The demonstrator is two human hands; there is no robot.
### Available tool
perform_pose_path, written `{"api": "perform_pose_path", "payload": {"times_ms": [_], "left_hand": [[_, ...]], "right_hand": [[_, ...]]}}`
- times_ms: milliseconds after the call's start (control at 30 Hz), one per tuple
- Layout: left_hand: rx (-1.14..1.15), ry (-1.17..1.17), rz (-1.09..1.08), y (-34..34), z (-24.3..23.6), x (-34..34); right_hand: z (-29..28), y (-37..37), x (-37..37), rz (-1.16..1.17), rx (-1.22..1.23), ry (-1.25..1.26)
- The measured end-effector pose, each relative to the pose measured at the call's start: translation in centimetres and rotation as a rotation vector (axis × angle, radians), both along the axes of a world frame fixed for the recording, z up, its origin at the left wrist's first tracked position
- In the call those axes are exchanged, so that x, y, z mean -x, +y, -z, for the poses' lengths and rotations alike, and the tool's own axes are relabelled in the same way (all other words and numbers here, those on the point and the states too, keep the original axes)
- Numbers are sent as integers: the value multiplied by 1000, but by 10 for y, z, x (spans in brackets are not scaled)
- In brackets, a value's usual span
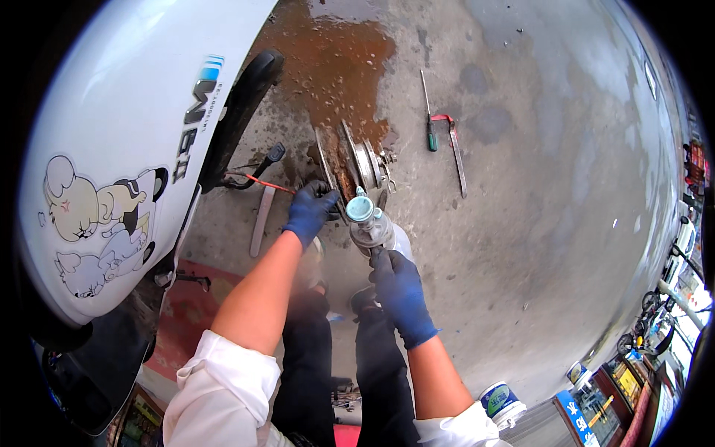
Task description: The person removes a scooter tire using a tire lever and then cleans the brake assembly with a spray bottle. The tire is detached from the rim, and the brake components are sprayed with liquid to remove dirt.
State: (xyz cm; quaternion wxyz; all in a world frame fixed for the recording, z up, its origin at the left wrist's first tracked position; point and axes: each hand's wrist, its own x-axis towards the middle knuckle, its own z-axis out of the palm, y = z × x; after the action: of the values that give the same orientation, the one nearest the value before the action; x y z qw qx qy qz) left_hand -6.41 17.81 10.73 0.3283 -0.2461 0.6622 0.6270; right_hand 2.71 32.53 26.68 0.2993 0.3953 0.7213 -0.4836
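Note:
A metal wheel rim (323,156) stands on edge in front of me, its inner channel coated with brown rust and a metal hub (368,165) on its right side. My left hand (309,212), in a blue glove, has its fingers closed on the rim's near edge. My right hand (402,287), gloved in dark blue, is closed around the handle of a translucent jug (372,232) with a pale teal round cap. The jug is close beside the rim's near end and hides part of it. Its contents I cannot make out.
Brown wet rusty water (335,67) spreads beyond the rim. To the right lie a green-handled screwdriver (431,134) and a flat metal bar (456,160) with a red strap; another bar (262,220) lies left. A white vehicle panel (134,97) looms left. A bucket (500,402) stands behind right.

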Motion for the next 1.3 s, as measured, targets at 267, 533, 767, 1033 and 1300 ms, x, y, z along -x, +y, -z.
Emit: {"api": "perform_pose_path", "payload": {"times_ms": [267, 533, 767, 1033, 1300], "left_hand": [[93, 92, 106, -6, 19, -4], [46, 190, 43, -9, 30, -6], [-10, 58, 78, 2, -3, 3], [-69, 19, 26, -4, 17, -5], [-31, 4, 48, -7, 18, -6]], "right_hand": [[-4, -7, 2, -31, -16, 13], [-13, -12, 25, 54, 37, -83], [5, -8, 19, -18, -50, 18], [9, -6, 20, 23, -22, 31], [11, -4, 15, -37, -34, -21]]}}
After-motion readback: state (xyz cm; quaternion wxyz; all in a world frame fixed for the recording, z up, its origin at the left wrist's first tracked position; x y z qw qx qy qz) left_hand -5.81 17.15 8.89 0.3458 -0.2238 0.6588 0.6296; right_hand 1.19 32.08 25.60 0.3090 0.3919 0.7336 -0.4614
